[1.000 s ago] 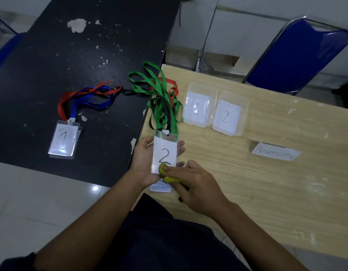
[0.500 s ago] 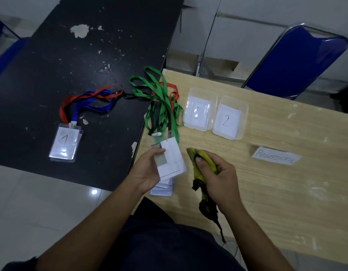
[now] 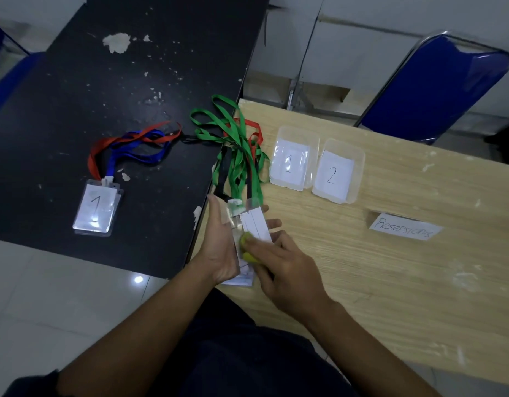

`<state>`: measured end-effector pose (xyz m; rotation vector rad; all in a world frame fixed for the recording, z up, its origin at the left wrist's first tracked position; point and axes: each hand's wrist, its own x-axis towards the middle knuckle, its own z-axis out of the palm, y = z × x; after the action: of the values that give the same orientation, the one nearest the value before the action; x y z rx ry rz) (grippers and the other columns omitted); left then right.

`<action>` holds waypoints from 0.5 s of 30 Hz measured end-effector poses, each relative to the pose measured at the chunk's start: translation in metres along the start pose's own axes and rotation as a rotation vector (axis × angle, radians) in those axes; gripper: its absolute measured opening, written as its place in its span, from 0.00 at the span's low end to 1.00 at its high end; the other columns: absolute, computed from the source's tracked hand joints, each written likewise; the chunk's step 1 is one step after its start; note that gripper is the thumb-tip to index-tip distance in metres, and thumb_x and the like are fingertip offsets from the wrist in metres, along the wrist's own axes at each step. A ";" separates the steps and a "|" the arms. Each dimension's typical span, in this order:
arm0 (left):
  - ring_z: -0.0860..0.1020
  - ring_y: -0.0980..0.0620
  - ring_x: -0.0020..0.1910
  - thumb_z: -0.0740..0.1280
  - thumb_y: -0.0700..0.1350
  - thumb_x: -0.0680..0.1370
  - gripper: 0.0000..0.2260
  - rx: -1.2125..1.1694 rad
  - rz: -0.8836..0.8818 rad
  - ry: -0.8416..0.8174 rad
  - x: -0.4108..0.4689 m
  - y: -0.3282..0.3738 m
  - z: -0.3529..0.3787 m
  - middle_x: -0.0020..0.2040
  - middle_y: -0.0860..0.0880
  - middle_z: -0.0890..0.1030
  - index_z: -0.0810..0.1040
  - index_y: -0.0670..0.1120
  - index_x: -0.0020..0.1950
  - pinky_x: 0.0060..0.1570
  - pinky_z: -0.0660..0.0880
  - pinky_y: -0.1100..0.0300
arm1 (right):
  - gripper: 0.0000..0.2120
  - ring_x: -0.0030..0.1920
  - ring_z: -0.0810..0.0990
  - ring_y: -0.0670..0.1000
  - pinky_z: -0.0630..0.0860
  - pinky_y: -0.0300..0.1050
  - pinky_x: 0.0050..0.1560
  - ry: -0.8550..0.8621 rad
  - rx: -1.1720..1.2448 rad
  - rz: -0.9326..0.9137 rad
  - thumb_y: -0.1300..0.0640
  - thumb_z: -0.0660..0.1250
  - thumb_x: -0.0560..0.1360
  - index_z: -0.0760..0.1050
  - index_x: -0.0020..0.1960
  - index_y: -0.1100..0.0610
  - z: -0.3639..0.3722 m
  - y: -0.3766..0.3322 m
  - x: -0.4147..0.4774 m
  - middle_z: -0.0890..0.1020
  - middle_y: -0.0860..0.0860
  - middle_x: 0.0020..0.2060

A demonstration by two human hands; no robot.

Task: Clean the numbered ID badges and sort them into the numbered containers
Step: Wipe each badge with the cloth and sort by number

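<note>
While the left hand (image 3: 219, 242) holds a clear-sleeved ID badge (image 3: 254, 224) over the near-left corner of the wooden counter (image 3: 390, 282), its thumb lies along the badge's left edge. Its fingers (image 3: 273, 224) reach beneath, and their tips show past the right edge. The badge's upper face shows ruled lines and no number.

The right hand (image 3: 287, 273) pinches a yellow-green cloth (image 3: 246, 243) in curled fingers and presses it on the badge's lower part. Just below both hands, the end of a badge stack (image 3: 242, 279) shows on the counter.

Green lanyards (image 3: 236, 138) run from the badge's clip away from the fingers. Beyond the fingertips to the right, container 1 (image 3: 297, 128) and container 2 (image 3: 359, 151) stand side by side. Well left of the left thumb, a badge marked 1 (image 3: 96, 207) lies flat on the black counter (image 3: 104, 96).
</note>
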<state>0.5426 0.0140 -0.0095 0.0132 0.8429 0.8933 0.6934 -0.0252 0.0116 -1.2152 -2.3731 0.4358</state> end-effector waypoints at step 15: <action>0.85 0.45 0.51 0.53 0.66 0.81 0.29 0.110 -0.072 0.139 0.004 -0.016 0.002 0.57 0.41 0.84 0.82 0.46 0.62 0.43 0.82 0.52 | 0.15 0.39 0.69 0.50 0.63 0.42 0.31 0.002 0.071 0.465 0.52 0.64 0.78 0.77 0.63 0.44 0.008 0.008 0.041 0.68 0.43 0.32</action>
<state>0.5558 0.0070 -0.0161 0.0166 1.0160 0.7854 0.6733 0.0129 0.0104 -1.7319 -2.0402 0.6539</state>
